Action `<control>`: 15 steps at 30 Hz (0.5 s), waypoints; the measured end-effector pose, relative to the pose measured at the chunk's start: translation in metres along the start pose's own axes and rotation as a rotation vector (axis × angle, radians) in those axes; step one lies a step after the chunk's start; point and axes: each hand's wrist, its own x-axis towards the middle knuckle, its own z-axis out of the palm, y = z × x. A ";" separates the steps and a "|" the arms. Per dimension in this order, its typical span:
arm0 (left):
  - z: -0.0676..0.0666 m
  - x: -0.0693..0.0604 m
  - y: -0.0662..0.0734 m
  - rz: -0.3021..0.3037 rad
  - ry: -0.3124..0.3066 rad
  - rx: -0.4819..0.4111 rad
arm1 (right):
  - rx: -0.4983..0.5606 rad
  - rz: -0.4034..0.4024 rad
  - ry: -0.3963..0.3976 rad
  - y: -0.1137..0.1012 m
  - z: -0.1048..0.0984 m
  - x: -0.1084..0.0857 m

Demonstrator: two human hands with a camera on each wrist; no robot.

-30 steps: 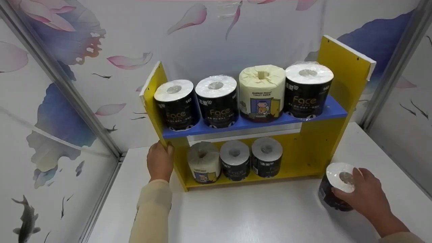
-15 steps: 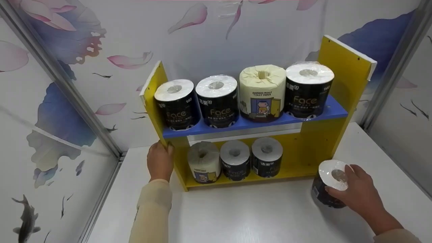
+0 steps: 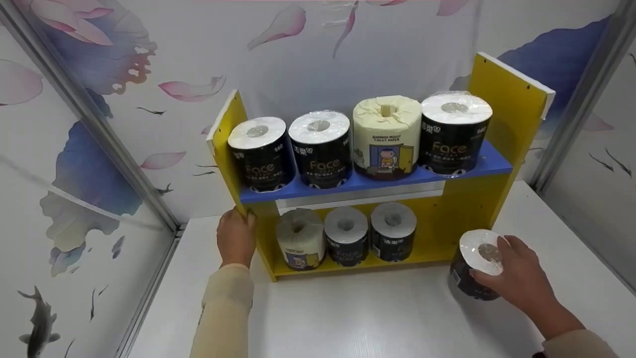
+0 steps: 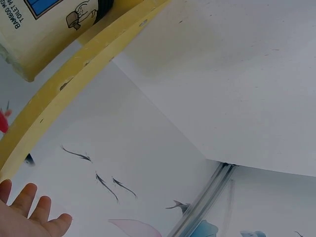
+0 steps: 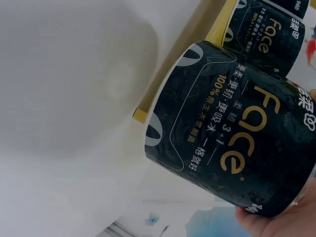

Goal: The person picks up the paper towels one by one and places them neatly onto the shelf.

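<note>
A yellow shelf rack [image 3: 472, 209] with a blue upper board stands on the white table. My left hand [image 3: 236, 237] grips the front edge of its left side panel; in the left wrist view several fingers [image 4: 37, 212] show outside that panel. Off the rack's front right corner, my right hand [image 3: 519, 273] holds a black-wrapped toilet roll [image 3: 467, 273] upright, fingers and thumb about its top. The roll's "Face" label [image 5: 247, 128] fills much of the right wrist view. Whether its base touches the table I cannot tell.
Two black rolls [image 3: 263, 166], a cream roll [image 3: 386, 141] and another black roll [image 3: 452, 146] line the blue board [image 3: 377, 181]. Below are a cream roll [image 3: 299, 243] and two black rolls [image 3: 347, 248] at left and middle. Patterned panels [image 3: 189, 59] enclose the table [image 3: 372, 318].
My right hand has carried the black toilet roll leftward and a little farther from me, closer to the rack's lower right end. The left hand keeps its place on the side panel.
</note>
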 end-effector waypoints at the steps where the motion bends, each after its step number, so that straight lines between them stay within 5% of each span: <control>1: 0.000 0.000 0.000 0.002 0.002 0.000 | 0.000 0.002 -0.002 -0.001 0.000 0.001; 6: 0.002 0.000 0.001 0.007 0.015 0.009 | 0.014 0.013 -0.028 -0.009 -0.002 0.004; 15: 0.003 0.001 -0.001 0.011 0.027 0.014 | 0.057 -0.068 0.064 -0.018 0.000 0.009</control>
